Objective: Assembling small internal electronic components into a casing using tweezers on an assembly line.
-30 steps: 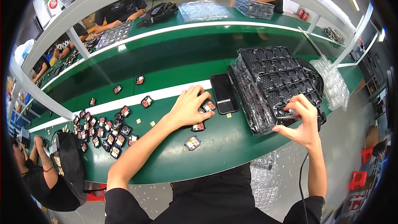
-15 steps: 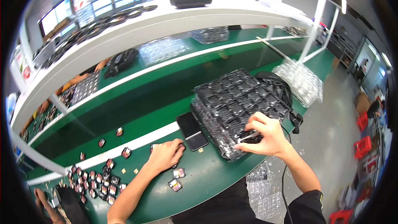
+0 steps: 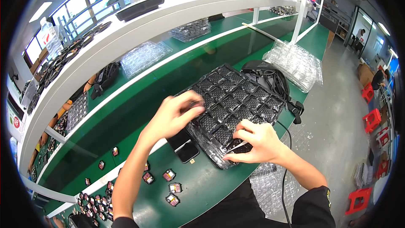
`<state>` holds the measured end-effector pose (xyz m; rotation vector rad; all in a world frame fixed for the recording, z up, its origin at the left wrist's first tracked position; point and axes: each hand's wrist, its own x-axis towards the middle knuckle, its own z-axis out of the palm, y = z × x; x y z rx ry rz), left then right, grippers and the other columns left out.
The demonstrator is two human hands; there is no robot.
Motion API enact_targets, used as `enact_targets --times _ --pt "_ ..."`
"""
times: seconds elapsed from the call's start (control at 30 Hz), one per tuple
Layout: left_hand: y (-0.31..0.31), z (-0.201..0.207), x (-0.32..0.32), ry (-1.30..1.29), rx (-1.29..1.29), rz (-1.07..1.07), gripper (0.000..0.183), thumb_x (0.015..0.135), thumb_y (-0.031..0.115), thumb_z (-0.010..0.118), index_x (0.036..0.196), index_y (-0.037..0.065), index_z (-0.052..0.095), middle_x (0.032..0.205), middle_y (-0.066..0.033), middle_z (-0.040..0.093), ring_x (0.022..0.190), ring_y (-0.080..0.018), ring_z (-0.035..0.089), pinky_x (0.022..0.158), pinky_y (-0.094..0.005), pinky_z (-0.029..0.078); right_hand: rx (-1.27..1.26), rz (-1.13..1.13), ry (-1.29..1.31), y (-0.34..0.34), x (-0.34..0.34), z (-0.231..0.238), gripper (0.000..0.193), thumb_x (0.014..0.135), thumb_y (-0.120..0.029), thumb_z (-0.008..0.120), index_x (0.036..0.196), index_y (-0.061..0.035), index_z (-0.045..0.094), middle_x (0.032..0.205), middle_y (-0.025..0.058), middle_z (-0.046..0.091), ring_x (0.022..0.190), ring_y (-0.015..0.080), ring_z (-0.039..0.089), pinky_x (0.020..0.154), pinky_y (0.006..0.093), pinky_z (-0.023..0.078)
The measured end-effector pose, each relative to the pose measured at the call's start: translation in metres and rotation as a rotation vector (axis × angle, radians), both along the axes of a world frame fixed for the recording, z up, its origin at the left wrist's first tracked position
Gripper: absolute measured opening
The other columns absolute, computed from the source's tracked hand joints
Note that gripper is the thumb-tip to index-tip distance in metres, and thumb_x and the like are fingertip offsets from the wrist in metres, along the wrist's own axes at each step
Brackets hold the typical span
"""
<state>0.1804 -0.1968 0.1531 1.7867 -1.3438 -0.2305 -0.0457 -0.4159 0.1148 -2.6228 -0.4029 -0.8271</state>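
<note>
A stack of black plastic trays (image 3: 230, 85) with square compartments lies on the green table in front of me. Over the stack's left edge hovers my left hand (image 3: 173, 116), thumb and fingers brought together; whatever they pinch is hidden and slightly blurred. My right hand (image 3: 263, 143) rests at the near corner of the top tray and grips metal tweezers (image 3: 239, 147), their tips pointing down-left at that corner. Left of the stack, a dark phone (image 3: 187, 152) lies beside several small black parts with labels (image 3: 172, 199).
More small black parts (image 3: 90, 204) cluster at the lower left. Black straps and a bag (image 3: 270, 76) sit behind the stack, near clear plastic trays (image 3: 295, 65). A white shelf (image 3: 202, 6) spans above the table. A dark cable (image 3: 284, 177) hangs by my right arm.
My left hand has risen from the small parts on the table to the tray stack. My right hand keeps the tweezers at the near corner. The view has shifted.
</note>
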Motion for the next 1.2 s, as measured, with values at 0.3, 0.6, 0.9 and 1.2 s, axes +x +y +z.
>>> enact_targets --times 0.3,0.6,0.9,1.2 --pt "-0.121 0.018 0.036 -0.249 0.28 -0.305 0.041 0.101 0.038 0.082 0.126 0.006 0.081 0.065 -0.0131 0.067 0.059 -0.0186 0.062 0.062 -0.0386 0.048 0.048 0.033 -0.001 -0.002 0.003 -0.009 0.056 0.082 -0.06 0.094 0.09 -0.0082 0.073 0.091 0.0021 0.063 0.057 0.021 0.065 0.049 0.0355 0.048" --pt "-0.136 0.0 0.064 -0.35 0.207 -0.081 0.035 0.107 0.035 0.076 0.104 0.001 0.08 0.07 -0.018 0.072 0.06 -0.0308 0.069 0.065 -0.0437 0.054 0.093 0.043 -0.01 -0.003 0.006 -0.014 0.058 0.081 -0.061 0.094 0.088 -0.0077 0.072 0.091 0.0028 0.064 0.056 0.0218 0.066 0.048 0.0353 0.048" --pt "-0.105 0.015 0.055 -0.366 0.255 0.01 0.029 0.097 0.037 0.085 0.105 0.009 0.084 0.086 -0.0074 0.078 0.078 -0.0246 0.073 0.074 -0.0402 0.057 0.063 0.027 -0.001 -0.003 0.005 -0.012 0.052 0.073 -0.05 0.102 0.09 -0.0082 0.075 0.094 0.0011 0.069 0.061 0.0146 0.066 0.051 0.0289 0.05" --pt "-0.045 -0.006 0.037 -0.202 0.11 -0.125 0.036 0.094 0.015 0.083 0.127 0.002 0.076 0.12 -0.0164 0.076 0.115 -0.0358 0.074 0.1 -0.0482 0.06 0.194 0.039 0.026 -0.004 0.011 0.009 0.053 0.075 -0.05 0.102 0.091 -0.0061 0.075 0.09 0.0037 0.066 0.065 0.0225 0.07 0.058 0.0354 0.057"
